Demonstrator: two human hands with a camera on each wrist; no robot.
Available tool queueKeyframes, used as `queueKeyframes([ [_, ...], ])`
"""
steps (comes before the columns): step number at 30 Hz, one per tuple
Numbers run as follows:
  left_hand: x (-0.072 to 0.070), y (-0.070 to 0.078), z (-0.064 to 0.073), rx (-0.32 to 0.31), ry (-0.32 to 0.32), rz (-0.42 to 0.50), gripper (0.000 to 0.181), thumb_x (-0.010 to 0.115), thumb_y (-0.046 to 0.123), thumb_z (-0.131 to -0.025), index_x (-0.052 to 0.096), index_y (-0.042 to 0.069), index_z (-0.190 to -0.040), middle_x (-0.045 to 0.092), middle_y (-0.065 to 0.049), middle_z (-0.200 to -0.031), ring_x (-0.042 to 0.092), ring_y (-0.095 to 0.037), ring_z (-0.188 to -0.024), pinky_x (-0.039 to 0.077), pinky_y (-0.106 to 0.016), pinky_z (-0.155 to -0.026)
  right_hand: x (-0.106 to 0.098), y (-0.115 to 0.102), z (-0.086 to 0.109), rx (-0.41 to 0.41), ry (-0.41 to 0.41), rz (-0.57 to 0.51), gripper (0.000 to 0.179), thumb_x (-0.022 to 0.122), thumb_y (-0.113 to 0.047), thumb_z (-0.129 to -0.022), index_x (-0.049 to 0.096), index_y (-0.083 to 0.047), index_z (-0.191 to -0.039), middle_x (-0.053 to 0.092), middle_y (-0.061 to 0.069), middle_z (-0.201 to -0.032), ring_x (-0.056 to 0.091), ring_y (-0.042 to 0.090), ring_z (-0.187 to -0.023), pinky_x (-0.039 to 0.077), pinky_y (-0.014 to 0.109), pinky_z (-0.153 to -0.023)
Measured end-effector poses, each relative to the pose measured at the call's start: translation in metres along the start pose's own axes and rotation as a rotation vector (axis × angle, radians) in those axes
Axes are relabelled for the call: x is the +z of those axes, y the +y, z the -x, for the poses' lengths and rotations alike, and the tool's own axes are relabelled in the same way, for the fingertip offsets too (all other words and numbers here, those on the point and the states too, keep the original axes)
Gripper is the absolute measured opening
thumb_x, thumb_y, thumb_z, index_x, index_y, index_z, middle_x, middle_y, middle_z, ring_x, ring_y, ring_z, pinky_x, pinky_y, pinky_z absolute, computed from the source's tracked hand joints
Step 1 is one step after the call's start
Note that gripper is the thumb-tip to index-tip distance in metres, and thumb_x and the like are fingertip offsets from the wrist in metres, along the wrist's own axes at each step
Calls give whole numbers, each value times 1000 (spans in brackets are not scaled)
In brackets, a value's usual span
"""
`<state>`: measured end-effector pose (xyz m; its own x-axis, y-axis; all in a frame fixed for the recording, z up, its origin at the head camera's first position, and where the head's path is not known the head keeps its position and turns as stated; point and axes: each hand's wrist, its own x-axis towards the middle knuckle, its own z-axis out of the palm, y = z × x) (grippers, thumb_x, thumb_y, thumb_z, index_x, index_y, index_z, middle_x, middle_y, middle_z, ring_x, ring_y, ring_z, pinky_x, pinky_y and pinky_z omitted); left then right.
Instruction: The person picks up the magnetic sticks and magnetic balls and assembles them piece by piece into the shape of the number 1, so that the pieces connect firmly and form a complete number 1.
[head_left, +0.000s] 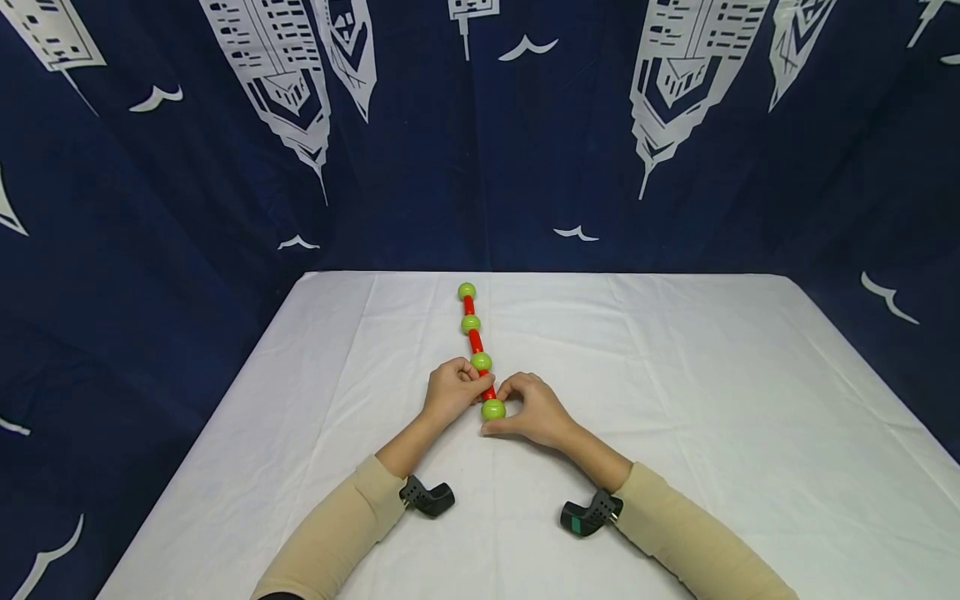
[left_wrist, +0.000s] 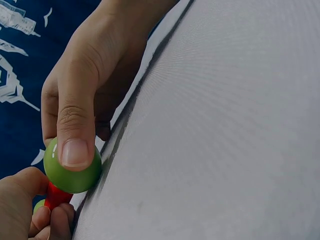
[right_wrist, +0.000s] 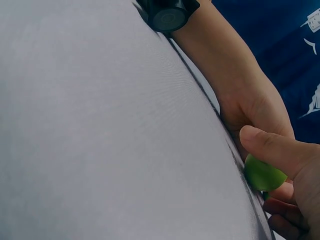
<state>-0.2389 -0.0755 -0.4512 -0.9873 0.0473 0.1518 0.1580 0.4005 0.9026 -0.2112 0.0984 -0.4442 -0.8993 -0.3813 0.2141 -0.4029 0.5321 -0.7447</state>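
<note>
A chain of several green balls joined by three red rods lies on the white-covered table, running from the far edge toward me. My left hand [head_left: 456, 388] pinches the nearest red rod [head_left: 488, 392] between thumb and fingers. At the near end of the chain, my right hand [head_left: 537, 410] grips the last green ball [head_left: 492, 410], its thumb on the near side. In the left wrist view that green ball [left_wrist: 75, 177] sits under the right thumb, against the red rod [left_wrist: 57, 196]. The right wrist view shows the green ball [right_wrist: 264, 175] partly hidden by the right hand [right_wrist: 295, 160].
Farther along the chain are another green ball [head_left: 470, 324] and the end green ball [head_left: 467, 290], close to the table's back edge. The white cloth [head_left: 712, 400] spreads to both sides. A dark blue curtain [head_left: 480, 167] with white building prints hangs behind. Black cameras [head_left: 431, 497] sit at both wrists.
</note>
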Motion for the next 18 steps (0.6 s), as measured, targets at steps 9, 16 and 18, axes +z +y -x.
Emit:
queueKeyframes([
  [9,1,0,-1,-1,-11,-4,25,77,18,-83,57,7,-70,53,4,-53,51,-5,-46,40,-17,-46,0,1,1,14,8,-3,44,93,-34,-62,63,-12,-85,60,-6,-88,53,16,-91,45,37,-85],
  [16,0,-1,1,-6,-19,-4,26,77,18,-83,57,7,-70,54,4,-53,52,-5,-47,40,-17,-47,-6,0,1,39,-28,-32,41,87,-36,-71,64,-9,-91,62,-2,-93,56,18,-95,46,38,-88],
  [18,0,-1,2,1,-16,-10,26,77,18,-83,57,7,-70,53,4,-53,51,-5,-47,39,-17,-47,-11,-1,0,45,-40,-47,38,83,-36,-78,64,-7,-95,63,1,-96,58,19,-97,47,39,-88],
])
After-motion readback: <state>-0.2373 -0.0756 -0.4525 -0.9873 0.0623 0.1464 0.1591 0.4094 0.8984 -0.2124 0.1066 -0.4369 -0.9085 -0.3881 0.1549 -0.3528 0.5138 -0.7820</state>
